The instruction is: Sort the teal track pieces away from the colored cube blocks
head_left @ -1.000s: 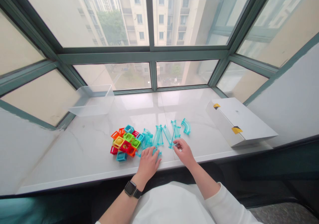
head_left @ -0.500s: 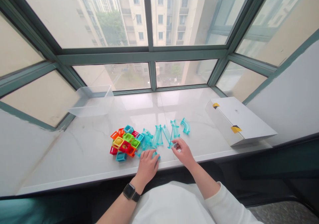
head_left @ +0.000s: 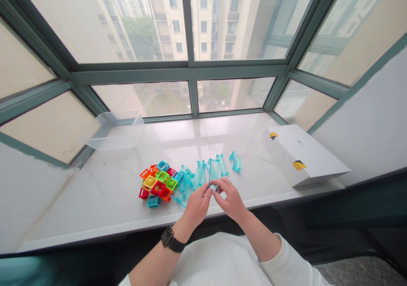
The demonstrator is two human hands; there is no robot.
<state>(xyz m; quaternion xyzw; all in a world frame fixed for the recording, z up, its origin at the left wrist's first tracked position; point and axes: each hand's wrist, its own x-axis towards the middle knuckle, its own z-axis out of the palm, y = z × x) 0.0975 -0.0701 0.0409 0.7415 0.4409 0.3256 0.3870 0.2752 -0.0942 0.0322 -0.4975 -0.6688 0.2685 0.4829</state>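
Note:
My left hand [head_left: 197,205] and my right hand [head_left: 230,199] meet in front of a row of clear aqua plastic track pieces [head_left: 200,173]. Between their fingertips stands a thin clear aqua track piece [head_left: 210,180], upright and partly hidden by my fingers. A curved aqua track piece [head_left: 235,161] lies at the row's right end. To the left of my hands is a pile of bright square frame blocks [head_left: 156,182] in red, orange, yellow, green and blue.
Everything lies on a white marble windowsill [head_left: 95,192] below green-framed windows [head_left: 190,72]. A clear plastic tub [head_left: 114,131] stands at the back left, and a white cardboard box [head_left: 300,154] with yellow tape lies at the right. A black watch [head_left: 170,238] circles my left wrist.
My left hand has left the aqua pieces near the blocks and moved right to join my right hand. The pinched piece now stands more upright between both hands.

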